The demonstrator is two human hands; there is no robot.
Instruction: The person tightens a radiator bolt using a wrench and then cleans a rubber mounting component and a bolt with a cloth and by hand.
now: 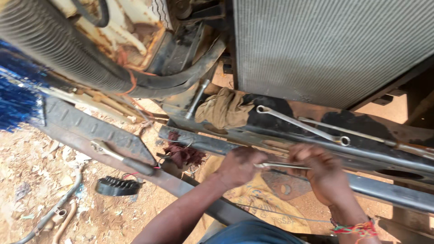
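Note:
My left hand (239, 165) and my right hand (318, 169) both grip a thin metal spanner (280, 166) held level between them, close under a dark steel frame rail (379, 156). A coloured thread band circles my right wrist. On the rusty frame above lies a long ring spanner (300, 124), and a second slim tool (357, 134) lies beside it. The jaw of the spanner I hold is hidden by my fingers.
A large finned radiator (330, 45) fills the upper right. A ribbed black hose (58, 49) crosses the upper left. A tan rag (226, 108) and a socket bar (197, 98) rest on the frame. Pliers (120, 158) lie on a plank. Sandy ground, a black part (117, 186), a printed sack (257, 199).

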